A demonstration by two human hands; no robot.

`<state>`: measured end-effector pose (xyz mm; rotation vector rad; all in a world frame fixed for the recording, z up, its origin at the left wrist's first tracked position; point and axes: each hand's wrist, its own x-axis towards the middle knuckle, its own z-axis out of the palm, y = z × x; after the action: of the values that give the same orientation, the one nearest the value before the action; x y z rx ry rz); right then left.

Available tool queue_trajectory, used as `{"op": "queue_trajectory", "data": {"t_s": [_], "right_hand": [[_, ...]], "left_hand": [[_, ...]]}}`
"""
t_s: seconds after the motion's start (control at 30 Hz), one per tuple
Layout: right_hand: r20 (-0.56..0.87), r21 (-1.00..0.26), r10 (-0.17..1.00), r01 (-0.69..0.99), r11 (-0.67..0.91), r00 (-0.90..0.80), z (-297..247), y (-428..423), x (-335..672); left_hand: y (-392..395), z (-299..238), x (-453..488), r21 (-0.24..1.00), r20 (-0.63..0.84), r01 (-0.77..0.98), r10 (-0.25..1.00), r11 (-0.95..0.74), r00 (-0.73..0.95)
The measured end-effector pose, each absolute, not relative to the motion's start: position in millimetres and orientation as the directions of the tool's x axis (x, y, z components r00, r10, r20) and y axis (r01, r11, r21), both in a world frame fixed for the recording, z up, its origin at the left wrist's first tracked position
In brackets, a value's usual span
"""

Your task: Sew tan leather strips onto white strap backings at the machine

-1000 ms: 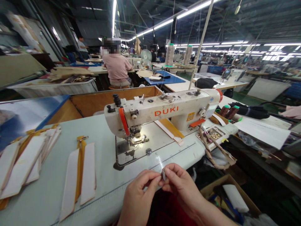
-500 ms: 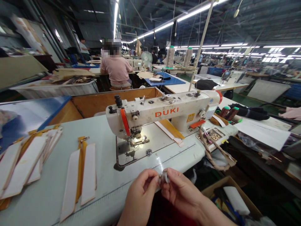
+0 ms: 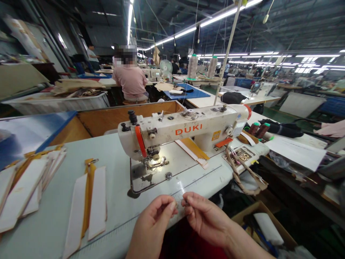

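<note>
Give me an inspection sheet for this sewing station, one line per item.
surface: pale table, ruler strip along its front edge.
job's things: DUKI sewing machine; small part pinched at the right fingertips, too small to identify.
clutter: white-and-yellow strips left; buckle tray, brown strap, paper sheet right.
hands: left hand and right hand meet fingertip to fingertip at the table's front edge.
cables: nothing seen.
surroundings: person in pink top seated with back turned; thread cones; more workstations.
</note>
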<state>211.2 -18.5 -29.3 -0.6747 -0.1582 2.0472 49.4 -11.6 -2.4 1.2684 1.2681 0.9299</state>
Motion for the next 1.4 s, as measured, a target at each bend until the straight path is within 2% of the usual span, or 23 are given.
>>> {"op": "queue_trajectory", "data": {"t_s": [0.13, 0.3, 0.5, 0.63, 0.77, 0.83, 0.9, 1.03, 1.23, 1.33, 1.4], "right_hand": [[-0.425, -0.409, 0.832, -0.744, -0.529, -0.358, -25, -20, 212], [-0.37, -0.637, 0.902, -0.646, -0.421, -0.222, -24, -22, 210], [-0.153, -0.884, 0.985, -0.434, -0.172, -0.078, -27, -22, 217], [0.054, -0.979, 0.998, -0.197, 0.045, -0.041, -23, -26, 221], [0.354, -0.933, 0.933, 0.039, 0.357, -0.074, -16, -29, 221], [0.461, -0.878, 0.879, 0.08, 0.472, -0.12, -12, -28, 222], [0.505, -0.845, 0.847, 0.104, 0.524, -0.165, -10, -27, 223], [0.495, -0.833, 0.835, 0.142, 0.534, -0.24, -9, -26, 227], [0.468, -0.778, 0.833, 0.31, 0.546, -0.293, -7, -26, 230], [0.388, -0.777, 0.861, 0.386, 0.498, -0.329, -1, -26, 230], [0.312, -0.825, 0.888, 0.367, 0.429, -0.337, 1, -26, 230]], "left_hand": [[-15, 0, 45, 0.978, -0.148, 0.168, 0.975, 0.12, 0.168], [-15, 6, 45, 0.979, -0.165, 0.145, 0.972, 0.142, 0.165], [-22, 8, 47, 0.97, -0.234, 0.083, 0.97, 0.228, 0.07], [-27, 5, 52, 0.905, -0.358, -0.184, 0.92, 0.384, 0.161], [-30, 8, 62, 0.743, -0.418, -0.376, 0.823, 0.553, 0.385], [-31, 12, 67, 0.728, -0.391, -0.4, 0.816, 0.558, 0.426], [-31, 14, 70, 0.735, -0.357, -0.414, 0.826, 0.537, 0.436], [-28, 6, 68, 0.789, -0.325, -0.377, 0.85, 0.486, 0.415], [-20, -3, 58, 0.938, -0.247, -0.145, 0.902, 0.314, 0.354], [-19, 2, 57, 0.948, -0.255, -0.099, 0.908, 0.302, 0.333], [-20, 5, 58, 0.948, -0.264, -0.089, 0.911, 0.305, 0.317]]}}
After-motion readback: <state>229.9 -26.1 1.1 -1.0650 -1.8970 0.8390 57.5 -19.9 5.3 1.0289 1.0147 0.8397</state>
